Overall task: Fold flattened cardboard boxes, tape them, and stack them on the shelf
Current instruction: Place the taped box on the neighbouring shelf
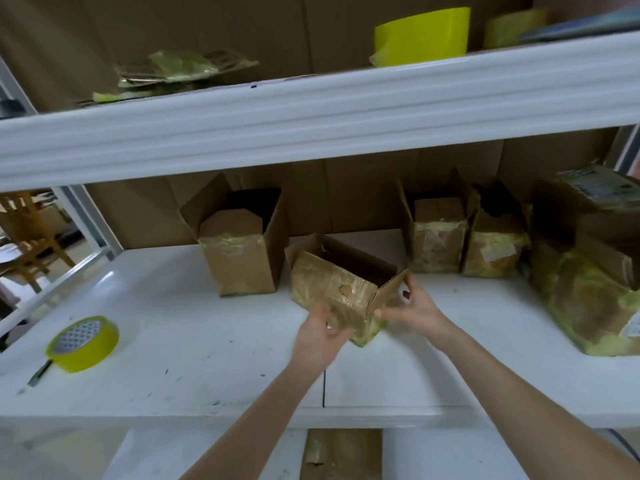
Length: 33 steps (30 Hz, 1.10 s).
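A small taped cardboard box (341, 289) with its top open stands tilted on the white shelf (194, 358), a little in front of the others. My left hand (320, 336) grips its near lower corner from below. My right hand (414, 308) pinches its right flap and side. Behind it stand three folded open-topped boxes: one at the left (239, 251), two at the right (437, 237) (493, 245). A roll of yellow tape (83, 342) lies at the shelf's front left.
A large tape-wrapped box (588, 271) fills the right end of the shelf. The upper shelf (311, 112) carries flattened taped cardboard (180, 72) and a big yellow tape roll (422, 36). A pen (40, 372) lies by the tape. More cardboard (341, 453) sits below.
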Available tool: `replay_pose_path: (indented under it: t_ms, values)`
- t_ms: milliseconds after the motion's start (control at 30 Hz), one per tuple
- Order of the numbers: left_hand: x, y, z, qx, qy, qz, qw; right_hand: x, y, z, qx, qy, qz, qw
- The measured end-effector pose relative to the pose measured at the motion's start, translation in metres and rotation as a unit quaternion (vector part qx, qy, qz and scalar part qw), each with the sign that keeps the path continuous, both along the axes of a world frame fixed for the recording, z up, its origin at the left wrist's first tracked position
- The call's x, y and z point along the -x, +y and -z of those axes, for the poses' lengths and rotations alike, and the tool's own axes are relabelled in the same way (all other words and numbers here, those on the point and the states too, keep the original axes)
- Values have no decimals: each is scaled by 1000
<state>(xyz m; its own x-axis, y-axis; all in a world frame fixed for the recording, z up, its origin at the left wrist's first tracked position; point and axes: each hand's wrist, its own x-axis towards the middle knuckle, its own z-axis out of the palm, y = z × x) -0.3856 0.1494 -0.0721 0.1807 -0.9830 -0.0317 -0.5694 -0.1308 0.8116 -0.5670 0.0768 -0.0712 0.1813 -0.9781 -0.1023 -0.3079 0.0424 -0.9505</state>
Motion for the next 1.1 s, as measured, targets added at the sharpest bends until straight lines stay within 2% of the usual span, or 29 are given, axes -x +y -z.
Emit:
replay_pose_path:
  t_ms: [33,100,233,367,467,567,633,700,800,900,967,1100]
  values:
    - [3,-3,0,-23,49,21,998,-5,-3,1,-5,0,-14,1000]
    - [0,-16,2,-34,71,17,997,-22,-6,5,2,15,15,1000]
    - [-36,-45,5,-7,-4,-62,998,-78,-16,15,67,128,91,985]
    - [-81,-73,5,28,-43,-125,991,-130,-35,9,81,119,123,982]
    - [-95,-78,1,29,-26,-149,988,-160,-52,7,68,103,90,988]
    - [-88,-69,4,88,-14,-179,980,-170,-64,8,45,80,24,995]
    - [-71,-71,4,116,-6,-144,983,-157,-70,7,38,64,51,996]
    - [-47,-88,2,120,3,-85,989,-128,-74,6,68,60,131,987]
    - [-1,-118,-1,116,41,-16,992,-69,-74,2,99,82,252,959]
    - [46,-146,-4,96,69,26,993,-8,-75,-3,85,70,343,933]
    - [73,-163,-13,84,94,36,991,23,-79,-4,72,69,364,926]
    - [113,-200,-39,53,120,20,991,52,-84,0,66,29,332,940]
